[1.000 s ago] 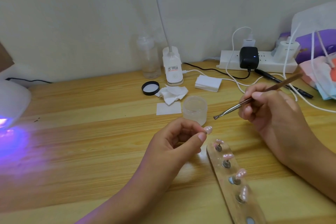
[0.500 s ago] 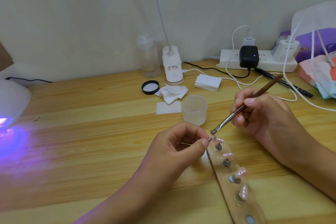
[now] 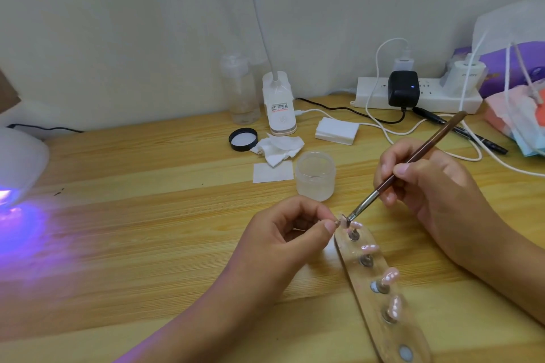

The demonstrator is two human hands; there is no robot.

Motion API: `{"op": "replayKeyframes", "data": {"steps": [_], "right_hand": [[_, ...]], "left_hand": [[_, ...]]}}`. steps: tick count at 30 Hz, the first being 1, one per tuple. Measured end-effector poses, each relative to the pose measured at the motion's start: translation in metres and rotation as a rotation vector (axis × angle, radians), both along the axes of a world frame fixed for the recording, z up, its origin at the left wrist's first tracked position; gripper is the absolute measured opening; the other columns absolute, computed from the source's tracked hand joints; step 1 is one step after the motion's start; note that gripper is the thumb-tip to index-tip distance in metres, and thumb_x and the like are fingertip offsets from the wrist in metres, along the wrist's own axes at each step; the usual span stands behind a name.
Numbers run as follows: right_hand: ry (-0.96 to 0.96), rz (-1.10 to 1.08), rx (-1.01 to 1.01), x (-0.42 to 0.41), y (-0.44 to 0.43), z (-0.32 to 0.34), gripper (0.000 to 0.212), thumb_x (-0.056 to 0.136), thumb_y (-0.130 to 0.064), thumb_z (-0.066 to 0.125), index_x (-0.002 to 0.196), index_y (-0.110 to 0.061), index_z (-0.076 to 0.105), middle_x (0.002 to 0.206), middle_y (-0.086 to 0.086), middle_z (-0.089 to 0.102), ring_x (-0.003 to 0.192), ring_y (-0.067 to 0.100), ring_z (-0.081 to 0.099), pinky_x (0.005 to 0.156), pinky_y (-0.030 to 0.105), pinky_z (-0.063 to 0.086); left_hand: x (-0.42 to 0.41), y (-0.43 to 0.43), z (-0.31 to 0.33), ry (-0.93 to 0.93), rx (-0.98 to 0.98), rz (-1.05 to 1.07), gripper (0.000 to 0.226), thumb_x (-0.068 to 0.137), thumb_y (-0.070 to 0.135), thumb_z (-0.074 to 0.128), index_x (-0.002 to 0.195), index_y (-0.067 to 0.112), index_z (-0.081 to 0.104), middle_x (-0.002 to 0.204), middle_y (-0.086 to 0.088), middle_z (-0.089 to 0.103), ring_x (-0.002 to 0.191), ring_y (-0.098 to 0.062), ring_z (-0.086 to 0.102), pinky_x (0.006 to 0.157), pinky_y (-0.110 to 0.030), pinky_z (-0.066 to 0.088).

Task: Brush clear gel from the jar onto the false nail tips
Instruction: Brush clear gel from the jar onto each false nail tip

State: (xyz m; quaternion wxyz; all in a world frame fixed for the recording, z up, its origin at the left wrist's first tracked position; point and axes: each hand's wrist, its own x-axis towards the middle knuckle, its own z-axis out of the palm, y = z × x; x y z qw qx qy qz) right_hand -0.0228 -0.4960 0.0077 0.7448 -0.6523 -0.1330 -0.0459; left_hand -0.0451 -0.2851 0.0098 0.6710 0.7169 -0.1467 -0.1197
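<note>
My left hand [image 3: 290,233] pinches a small pink false nail tip [image 3: 343,220] on its stand, between thumb and forefinger. My right hand [image 3: 427,188] grips a brown-handled brush [image 3: 413,159] like a pen, and its metal ferrule and bristles touch that tip. The open frosted gel jar [image 3: 315,175] stands just behind both hands. A clear oval holder [image 3: 380,298] lies in front of my right hand with several pink nail tips on metal posts, such as one nail tip [image 3: 389,275].
The jar's black lid [image 3: 243,139], crumpled wipes [image 3: 278,147] and a white pad stack [image 3: 336,130] lie behind the jar. A lit UV lamp [image 3: 17,165] glows purple at far left. A power strip [image 3: 418,94] with cables, a lamp base [image 3: 278,103] and a clear bottle [image 3: 241,91] line the wall.
My right hand has brought the brush down and leftward from mid-air onto the nail tip. My left hand has lowered the tip slightly toward the holder.
</note>
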Motion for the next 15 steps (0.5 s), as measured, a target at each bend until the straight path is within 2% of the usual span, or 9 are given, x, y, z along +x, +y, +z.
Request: {"op": "replayKeyframes", "data": {"steps": [1,3,5,8,11,15], "right_hand": [[-0.008,-0.017,-0.022,-0.0006,0.0003,0.0004,0.020,0.077,-0.015,0.051,0.067,-0.025,0.065,0.065,0.000,0.059,0.056,0.010,0.053,0.058,0.017,0.047],[-0.022,-0.050,-0.053,-0.0018,0.0011,0.0013,0.024,0.078,-0.013,0.049,0.066,-0.026,0.065,0.066,-0.001,0.059,0.057,0.010,0.053,0.058,0.017,0.048],[-0.025,-0.079,-0.051,-0.0022,0.0012,0.0018,0.023,0.078,-0.013,0.049,0.066,-0.025,0.065,0.068,0.000,0.058,0.057,0.009,0.053,0.058,0.017,0.048],[-0.006,-0.122,0.066,0.0002,-0.0001,0.0025,0.024,0.080,-0.014,0.050,0.070,-0.024,0.069,0.066,0.000,0.058,0.057,0.010,0.053,0.056,0.017,0.048],[0.013,-0.144,0.188,0.0022,-0.0007,0.0050,0.027,0.085,-0.016,0.051,0.069,-0.022,0.072,0.064,-0.002,0.058,0.054,0.009,0.053,0.054,0.017,0.047],[0.059,-0.120,0.221,0.0017,0.0017,0.0087,0.023,0.088,-0.028,0.061,0.069,-0.022,0.072,0.061,-0.002,0.058,0.052,0.008,0.054,0.052,0.017,0.048]], "left_hand": [[-0.0002,0.0003,0.0000,0.003,0.002,0.003,0.005,0.079,0.026,0.065,0.077,0.025,0.070,0.082,-0.003,0.070,0.070,-0.002,0.056,0.066,-0.014,0.044],[-0.0005,0.0008,0.0009,0.003,-0.017,0.007,0.005,0.080,0.026,0.065,0.078,0.026,0.070,0.087,0.000,0.073,0.071,0.001,0.058,0.068,-0.012,0.045],[-0.0006,0.0005,0.0024,-0.006,-0.056,0.016,0.004,0.083,0.024,0.068,0.079,0.025,0.069,0.085,0.009,0.073,0.072,0.004,0.060,0.069,-0.009,0.045],[-0.0012,-0.0007,0.0044,-0.024,-0.107,0.048,0.004,0.083,0.026,0.069,0.081,0.023,0.067,0.077,0.018,0.070,0.071,0.005,0.060,0.067,-0.006,0.044],[-0.0013,-0.0011,0.0028,-0.021,-0.098,0.039,0.009,0.078,0.030,0.066,0.082,0.023,0.069,0.085,0.015,0.073,0.074,0.004,0.061,0.069,-0.008,0.045],[0.0000,-0.0002,-0.0005,-0.023,-0.053,0.032,0.006,0.083,0.026,0.072,0.088,0.026,0.074,0.093,0.008,0.075,0.078,0.002,0.061,0.069,-0.009,0.046]]}}
